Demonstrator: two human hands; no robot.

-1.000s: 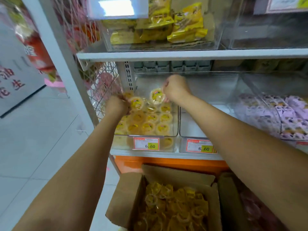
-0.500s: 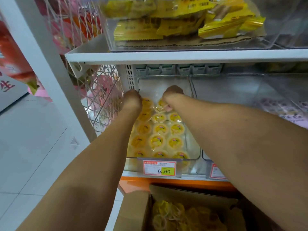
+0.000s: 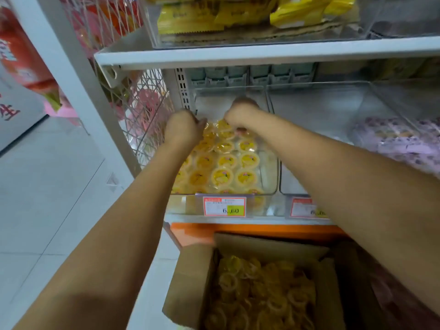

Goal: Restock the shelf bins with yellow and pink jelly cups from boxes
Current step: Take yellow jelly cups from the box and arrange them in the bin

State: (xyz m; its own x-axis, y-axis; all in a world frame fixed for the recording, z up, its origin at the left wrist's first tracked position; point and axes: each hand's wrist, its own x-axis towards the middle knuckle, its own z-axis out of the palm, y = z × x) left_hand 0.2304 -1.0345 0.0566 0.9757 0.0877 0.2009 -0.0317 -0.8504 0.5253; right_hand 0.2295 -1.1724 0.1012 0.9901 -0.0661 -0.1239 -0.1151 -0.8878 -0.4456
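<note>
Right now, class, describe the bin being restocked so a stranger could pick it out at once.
Start at the white shelf carrying yellow snack packets, then drop one level. Take the leftmost clear bin, beside the wire mesh. Only it holds rows of yellow jelly cups; the far-right one holds purple packs.

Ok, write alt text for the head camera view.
The left hand and right hand reach into the back of a clear shelf bin packed with yellow jelly cups. An open cardboard box of more sits below the bin.
</note>
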